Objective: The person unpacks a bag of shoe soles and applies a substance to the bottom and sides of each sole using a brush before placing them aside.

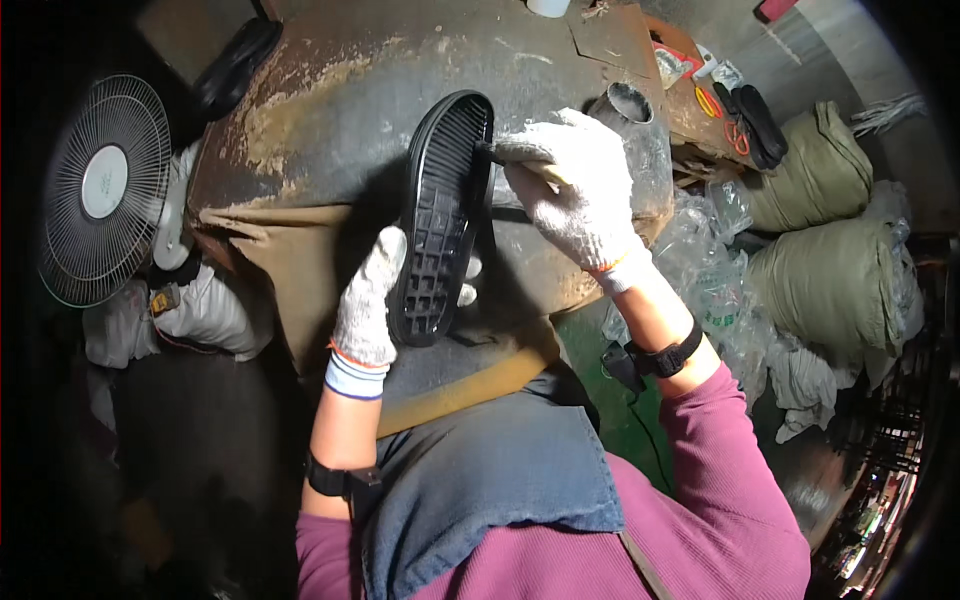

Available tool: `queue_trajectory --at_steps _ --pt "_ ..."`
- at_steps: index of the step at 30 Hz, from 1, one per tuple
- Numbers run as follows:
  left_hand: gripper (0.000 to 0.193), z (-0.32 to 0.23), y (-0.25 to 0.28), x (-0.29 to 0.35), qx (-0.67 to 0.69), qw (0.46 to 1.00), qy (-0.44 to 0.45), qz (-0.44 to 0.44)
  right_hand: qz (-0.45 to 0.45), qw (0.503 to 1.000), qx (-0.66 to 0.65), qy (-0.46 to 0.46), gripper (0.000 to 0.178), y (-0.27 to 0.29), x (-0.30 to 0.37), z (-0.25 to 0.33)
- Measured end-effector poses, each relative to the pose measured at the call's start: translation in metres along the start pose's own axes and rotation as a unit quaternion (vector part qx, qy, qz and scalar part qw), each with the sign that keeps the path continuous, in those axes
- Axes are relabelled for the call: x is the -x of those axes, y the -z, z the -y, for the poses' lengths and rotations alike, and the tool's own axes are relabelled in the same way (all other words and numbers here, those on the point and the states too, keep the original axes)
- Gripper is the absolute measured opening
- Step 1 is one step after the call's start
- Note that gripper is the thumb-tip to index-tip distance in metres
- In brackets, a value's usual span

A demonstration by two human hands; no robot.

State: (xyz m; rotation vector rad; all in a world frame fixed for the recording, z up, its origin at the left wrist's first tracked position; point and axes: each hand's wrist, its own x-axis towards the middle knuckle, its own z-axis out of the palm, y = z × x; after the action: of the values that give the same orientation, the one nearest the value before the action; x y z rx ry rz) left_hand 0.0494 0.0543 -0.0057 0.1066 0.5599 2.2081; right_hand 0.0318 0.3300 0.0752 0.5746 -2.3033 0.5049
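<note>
My left hand [372, 300], in a white knit glove, grips a black shoe sole [437, 225] around its lower part, with fingertips showing at its right side. The sole is held up lengthwise, heel end toward me. Its inner face is turned up, ribbed at the far end and with a grid of square hollows nearer me. My right hand [580, 185], gloved too, is closed on a small dark-tipped tool like a brush [488, 150]. That tip meets the sole's right rim near the far end. Most of the tool is hidden in the glove.
A worn work surface [330, 130] lies beyond the sole, with a crusted grey can [628, 103] at its right. Scissors [737, 135] and black soles [757, 125] lie at far right. A fan [105, 190] stands left. Green rolled bundles [825, 285] and clear plastic bags [700, 260] crowd the right.
</note>
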Motion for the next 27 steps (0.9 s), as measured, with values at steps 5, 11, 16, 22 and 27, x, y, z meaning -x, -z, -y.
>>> queue_trajectory --at_steps 5,11,16,22,27 --pt "0.082 0.008 -0.031 0.003 0.111 0.993 0.035 -0.014 -0.02 0.999 0.047 -0.001 0.014 -0.002 -0.027 -0.016" --pt "0.078 0.008 -0.029 -0.007 0.191 0.979 -0.009 0.072 -0.104 0.994 -0.014 0.037 0.017 -0.036 -0.033 -0.007" --pt "0.079 0.01 -0.022 -0.006 0.206 0.974 -0.023 0.089 -0.135 0.986 0.009 -0.097 0.013 -0.039 0.001 -0.009" --pt "0.078 0.015 -0.019 -0.007 0.212 0.973 -0.01 0.085 -0.04 0.987 -0.133 -0.084 0.023 -0.052 -0.003 0.019" --pt "0.074 0.017 -0.006 0.001 0.209 0.972 -0.065 0.084 -0.01 0.987 -0.151 -0.06 0.023 -0.038 -0.003 0.027"
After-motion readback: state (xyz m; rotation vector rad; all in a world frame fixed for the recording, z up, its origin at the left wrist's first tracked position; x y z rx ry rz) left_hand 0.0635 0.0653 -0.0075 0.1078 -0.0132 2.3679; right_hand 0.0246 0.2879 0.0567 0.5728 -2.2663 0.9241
